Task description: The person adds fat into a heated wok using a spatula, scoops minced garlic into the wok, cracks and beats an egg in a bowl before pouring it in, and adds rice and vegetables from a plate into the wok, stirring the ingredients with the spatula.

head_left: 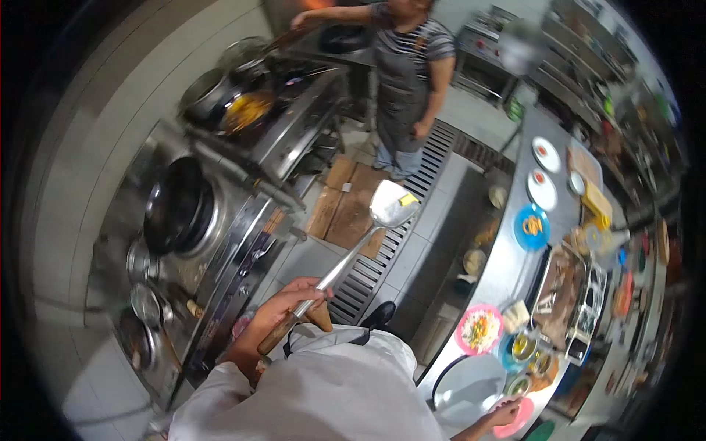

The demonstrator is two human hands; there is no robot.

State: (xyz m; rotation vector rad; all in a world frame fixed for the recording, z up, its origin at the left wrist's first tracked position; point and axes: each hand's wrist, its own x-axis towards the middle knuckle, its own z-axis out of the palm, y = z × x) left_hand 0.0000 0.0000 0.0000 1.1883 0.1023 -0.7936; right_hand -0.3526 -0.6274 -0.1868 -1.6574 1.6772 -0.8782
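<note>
My left hand is wrapped round the handle of a long metal wok spatula. The spatula points up and away over the floor, and a small yellow piece lies on its blade. At the lower right my right hand is over a pink plate, beside a small metal bowl. Its fingers look pressed together, and what they hold is too small to make out. A large pale round tray lies just left of that hand.
A person in an apron stands ahead near the stove, where a wok of yellow food sits. A dark wok is at the left. The steel counter on the right bears plates, a blue plate and a pink bowl.
</note>
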